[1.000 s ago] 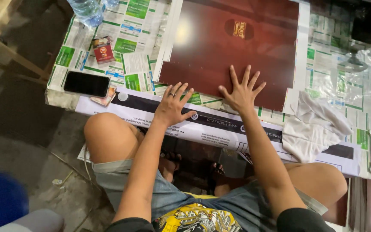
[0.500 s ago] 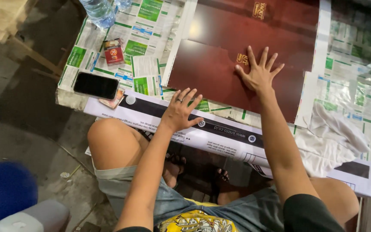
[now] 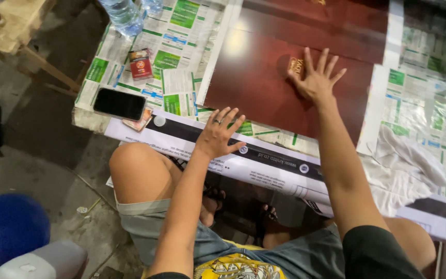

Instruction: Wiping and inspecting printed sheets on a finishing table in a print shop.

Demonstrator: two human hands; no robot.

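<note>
Right hand farther up maroon board — fingers splayed flat — left hand flat at table edge.

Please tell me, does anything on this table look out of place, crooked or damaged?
Nothing looks damaged or spilled. The dark red board lies askew across the newspaper-covered table, under the flat right hand. The long white and black sheet beneath the left hand overhangs the near edge. A white cloth lies crumpled at the right.

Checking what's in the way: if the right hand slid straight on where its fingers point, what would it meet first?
The right hand lies flat on the glossy dark red board, fingers pointing away from the person. Only more board seems to lie ahead up to the picture's top edge; nothing else shows.
</note>
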